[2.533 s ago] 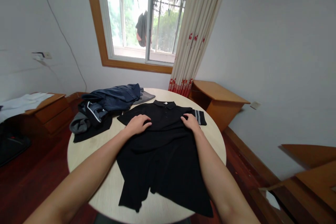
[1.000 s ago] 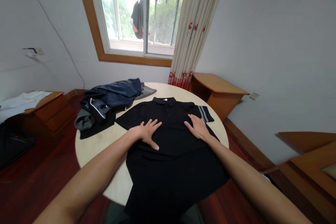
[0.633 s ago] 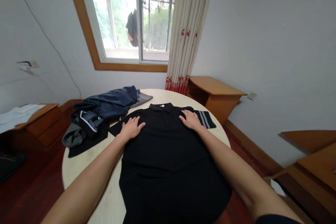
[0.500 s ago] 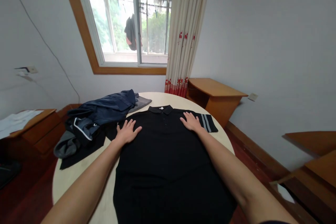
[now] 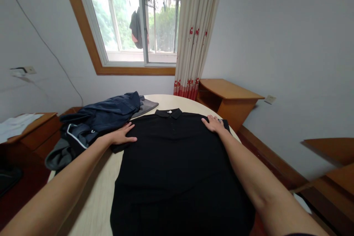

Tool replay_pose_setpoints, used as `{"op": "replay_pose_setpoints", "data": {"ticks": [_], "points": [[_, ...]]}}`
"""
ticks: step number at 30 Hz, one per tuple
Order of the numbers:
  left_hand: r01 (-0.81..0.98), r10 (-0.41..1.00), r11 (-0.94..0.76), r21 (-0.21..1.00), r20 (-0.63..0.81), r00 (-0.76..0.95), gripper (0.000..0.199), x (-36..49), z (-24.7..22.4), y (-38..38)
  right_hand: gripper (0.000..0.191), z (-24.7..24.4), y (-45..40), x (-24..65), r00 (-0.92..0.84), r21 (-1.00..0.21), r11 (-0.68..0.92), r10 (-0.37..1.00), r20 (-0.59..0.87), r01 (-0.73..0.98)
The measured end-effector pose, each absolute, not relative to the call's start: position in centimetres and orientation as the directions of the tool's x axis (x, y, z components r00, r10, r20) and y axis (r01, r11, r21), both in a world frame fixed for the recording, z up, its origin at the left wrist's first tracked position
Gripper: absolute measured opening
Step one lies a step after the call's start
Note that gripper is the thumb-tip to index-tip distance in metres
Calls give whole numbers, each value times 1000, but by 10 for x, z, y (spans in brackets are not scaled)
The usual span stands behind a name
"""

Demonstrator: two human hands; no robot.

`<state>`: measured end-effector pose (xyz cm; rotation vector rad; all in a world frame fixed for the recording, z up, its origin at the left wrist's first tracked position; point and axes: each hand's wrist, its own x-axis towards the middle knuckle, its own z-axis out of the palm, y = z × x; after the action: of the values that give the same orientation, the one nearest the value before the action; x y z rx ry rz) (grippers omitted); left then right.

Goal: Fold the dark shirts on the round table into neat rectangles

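Observation:
A black polo shirt (image 5: 174,162) lies spread out, front up, with its collar at the far end. My left hand (image 5: 123,135) rests near the shirt's left shoulder and sleeve, its fingers apart and nothing held. On the opposite sleeve lies my right hand (image 5: 214,123), fingers stretched out and covering most of the grey stripes there. The shirt's lower end runs out of view at the bottom.
Beneath the shirt is a pale round table (image 5: 85,191). A heap of dark blue and grey clothes (image 5: 107,112) sits at its left edge. Behind the table stand a wooden desk (image 5: 229,90) and a curtain (image 5: 196,44).
Both hands have slid outward, the left toward the clothes heap and the right onto the striped sleeve. The heap has shifted left. My view has tilted slightly down.

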<state>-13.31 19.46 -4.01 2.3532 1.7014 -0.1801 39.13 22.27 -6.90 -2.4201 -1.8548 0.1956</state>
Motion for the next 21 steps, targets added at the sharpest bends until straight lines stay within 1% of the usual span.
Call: {"op": "replay_pose_setpoints", "data": {"ticks": [2,3,4,5,6,7,8,9,10,11,14,17,21], "points": [[959,905,-274,68,-318,281,116,-122,-24,199,77,-62,224,382,343,-119,-347,938,-53,930],[967,903,-254,36,-350,250,113,-111,-16,202,73,-57,226,372,385,-99,-387,922,-37,917],[972,905,-236,7,-363,222,105,-97,-10,204,68,-52,228,359,404,-81,-403,915,-8,912],[975,915,-221,-13,-350,203,92,-81,-5,207,63,-48,230,343,392,-67,-390,919,32,919],[974,930,-226,-10,-299,212,80,-62,-4,209,59,-44,232,324,300,-56,-296,950,87,953],[966,941,-259,18,-219,257,72,-43,-5,212,57,-42,235,304,163,-59,-157,979,121,986],[952,943,-300,64,-129,306,69,-25,-9,214,58,-40,238,284,42,-76,-33,992,122,997],[941,941,-321,108,-73,330,68,-8,-14,217,59,-40,241,265,-42,-106,54,993,108,993],[939,945,-314,143,-47,323,67,6,-22,221,62,-42,243,248,-99,-144,108,993,69,984],[943,954,-289,165,-37,299,67,17,-30,225,65,-44,246,236,-120,-179,123,992,26,976],[963,974,-214,163,-41,223,71,27,-51,242,70,-54,255,220,-113,-228,101,993,-42,968],[961,971,-231,150,-22,237,76,16,-61,261,73,-60,267,233,-92,-224,84,995,-25,971],[956,966,-254,145,-21,259,79,-4,-62,279,79,-63,285,265,-38,-200,34,999,-14,979]]}}
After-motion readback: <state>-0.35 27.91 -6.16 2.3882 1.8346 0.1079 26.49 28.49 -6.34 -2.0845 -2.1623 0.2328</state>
